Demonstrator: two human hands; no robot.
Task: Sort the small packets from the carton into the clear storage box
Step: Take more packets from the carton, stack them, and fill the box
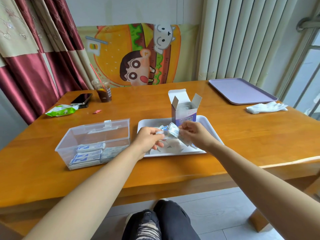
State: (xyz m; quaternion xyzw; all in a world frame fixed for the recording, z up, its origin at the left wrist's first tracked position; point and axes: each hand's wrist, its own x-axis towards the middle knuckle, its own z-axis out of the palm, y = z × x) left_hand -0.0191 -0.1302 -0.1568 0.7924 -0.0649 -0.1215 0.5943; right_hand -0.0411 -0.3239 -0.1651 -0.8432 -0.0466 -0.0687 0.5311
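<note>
The fingers (159, 144) of the left hand (148, 138) and of the right hand (196, 134) are curled round one blurred bunch of packets (170, 132), held between the two hands just above the white tray (212, 129). More packets are scattered on that tray, too blurred to be counted. One carton (184, 112) is stood upright at the tray's far edge, flaps open. Three blue-marked bundles (89, 154) are laid in the one clear box (69, 135), a paler pile beside them. One purple tray (242, 91) is set well apart.

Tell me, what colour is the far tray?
The tray is pale lilac, clearest in the head view.
</note>
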